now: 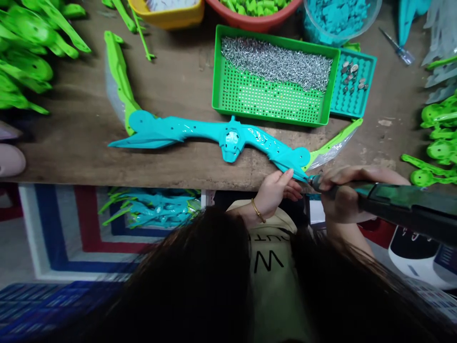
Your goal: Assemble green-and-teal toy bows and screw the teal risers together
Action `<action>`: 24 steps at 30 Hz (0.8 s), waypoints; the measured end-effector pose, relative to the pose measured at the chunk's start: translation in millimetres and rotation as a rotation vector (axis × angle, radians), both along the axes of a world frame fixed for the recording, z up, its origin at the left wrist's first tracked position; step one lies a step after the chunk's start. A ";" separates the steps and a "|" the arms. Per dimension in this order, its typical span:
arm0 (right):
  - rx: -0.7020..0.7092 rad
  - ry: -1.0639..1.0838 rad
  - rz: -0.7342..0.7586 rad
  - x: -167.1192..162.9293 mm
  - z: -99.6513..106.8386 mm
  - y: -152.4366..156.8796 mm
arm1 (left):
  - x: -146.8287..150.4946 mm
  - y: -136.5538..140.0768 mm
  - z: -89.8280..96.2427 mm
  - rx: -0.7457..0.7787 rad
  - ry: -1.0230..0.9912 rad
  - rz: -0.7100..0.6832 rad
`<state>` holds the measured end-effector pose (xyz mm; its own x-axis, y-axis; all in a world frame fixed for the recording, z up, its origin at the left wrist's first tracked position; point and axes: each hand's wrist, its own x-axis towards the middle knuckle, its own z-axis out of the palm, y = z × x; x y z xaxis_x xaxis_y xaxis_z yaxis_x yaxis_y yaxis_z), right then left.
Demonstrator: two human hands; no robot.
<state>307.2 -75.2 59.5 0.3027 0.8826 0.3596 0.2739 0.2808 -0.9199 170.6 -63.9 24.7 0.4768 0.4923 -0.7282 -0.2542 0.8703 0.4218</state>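
A turquoise plastic toy bow lies across the table near its front edge. Green-and-clear limbs, a left one and a right one, stick out from its two ends. My left hand is closed on the bow's right tip, thumb on top and fingers beneath. Wrapped in my right hand is a dark power screwdriver, held sideways. Its nose points left and meets the turquoise tip beside my left fingers. The exact contact of the bit is too small to make out.
Behind the bow stands a green perforated basket of screws, beside a turquoise tray with small metal pieces. Bowls line the back. Green parts pile up left and right. A small screwdriver lies back right. Below left, a crate holds finished-looking bows.
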 end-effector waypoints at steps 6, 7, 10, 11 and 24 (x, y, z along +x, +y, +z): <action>0.223 0.052 -0.051 -8.7 5.7 14.6 | -5.6 3.1 -0.2 0.003 -0.016 -0.061; 0.234 0.098 -0.070 -8.4 7.3 17.7 | -8.6 4.6 -0.1 -0.002 -0.030 -0.111; 0.304 0.204 -0.117 -4.2 17.8 31.7 | -17.1 9.1 0.2 0.004 -0.050 -0.192; 0.327 0.211 -0.143 -2.3 22.6 38.3 | -18.9 10.3 -0.1 0.015 -0.040 -0.176; 0.248 0.013 -0.305 6.1 -25.4 162.8 | -29.7 4.4 -6.6 0.073 0.071 0.076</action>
<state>313.3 87.6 34.1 0.5440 0.6379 0.5451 0.3680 0.4025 -0.8382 140.9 -59.6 18.1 0.3846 0.5778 -0.7199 -0.2850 0.8161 0.5028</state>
